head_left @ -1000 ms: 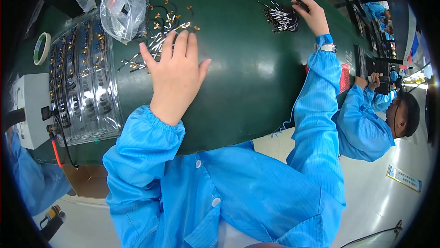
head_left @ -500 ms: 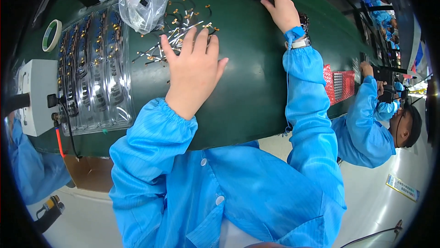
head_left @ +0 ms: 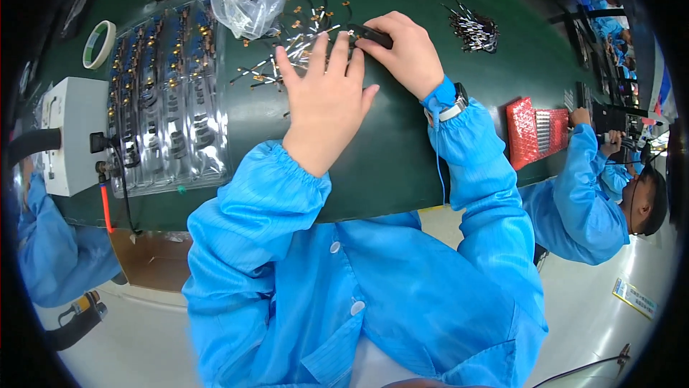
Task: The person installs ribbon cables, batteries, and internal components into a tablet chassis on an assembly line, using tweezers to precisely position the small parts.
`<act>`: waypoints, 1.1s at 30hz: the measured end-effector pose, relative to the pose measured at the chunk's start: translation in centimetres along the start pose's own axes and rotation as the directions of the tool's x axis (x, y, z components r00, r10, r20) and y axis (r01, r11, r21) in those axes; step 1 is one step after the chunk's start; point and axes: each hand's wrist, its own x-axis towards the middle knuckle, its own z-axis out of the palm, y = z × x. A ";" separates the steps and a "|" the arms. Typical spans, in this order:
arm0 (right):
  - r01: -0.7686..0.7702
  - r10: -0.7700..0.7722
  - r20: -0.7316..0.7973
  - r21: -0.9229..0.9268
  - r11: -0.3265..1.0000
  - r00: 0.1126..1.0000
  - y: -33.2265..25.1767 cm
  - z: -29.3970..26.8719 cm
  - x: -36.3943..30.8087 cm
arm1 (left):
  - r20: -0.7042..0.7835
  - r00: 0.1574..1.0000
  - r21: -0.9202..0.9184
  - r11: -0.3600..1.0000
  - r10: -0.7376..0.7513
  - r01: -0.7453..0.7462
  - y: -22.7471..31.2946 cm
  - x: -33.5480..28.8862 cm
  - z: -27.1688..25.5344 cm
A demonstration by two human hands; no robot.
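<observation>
My left hand (head_left: 324,101) lies palm down with spread fingers, its fingertips at the edge of a loose pile of thin black-and-silver cable pieces with small gold ends (head_left: 269,69). Whether it pins any of them cannot be made out. Just right of those fingertips, my right hand (head_left: 408,54) pinches a small black flat object (head_left: 375,35) between thumb and fingers. One end of this object points at the pile; its exact kind is not clear. A blue wrist strap (head_left: 438,94) with a cord circles my right wrist.
Left of the pile stands a clear plastic tray (head_left: 169,162) holding small parts, with a clear bag (head_left: 247,1) beside it. A tape roll (head_left: 108,45) and a white box (head_left: 72,137) stand further left. Rightward lie a cable bundle (head_left: 474,29) and red bubble wrap (head_left: 522,133); a co-worker (head_left: 574,209) sits beyond.
My right hand has moved left with the black object to the pile beside my left fingers. The cable bundle at the right now shows fully. The whole view has shifted slightly.
</observation>
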 end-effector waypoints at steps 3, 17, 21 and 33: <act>0.023 -0.024 -0.039 -0.013 1.000 0.999 0.2 0.4 0.1 | 0.043 0.998 0.046 0.998 0.036 -0.037 0.2 0.0 -0.2; -0.138 0.114 0.085 0.386 0.912 0.990 0.3 -2.0 0.8 | 0.168 0.984 -0.045 0.997 0.063 -0.056 0.7 -0.4 -0.8; -0.292 0.209 0.227 0.441 0.848 0.951 1.0 -3.0 0.8 | 0.192 0.981 -0.062 0.998 0.034 -0.022 0.6 -0.3 -0.9; -0.115 -0.078 0.376 0.465 0.878 0.923 3.1 -8.6 -0.1 | 0.112 0.993 0.111 0.993 0.026 -0.039 -0.5 0.0 -0.1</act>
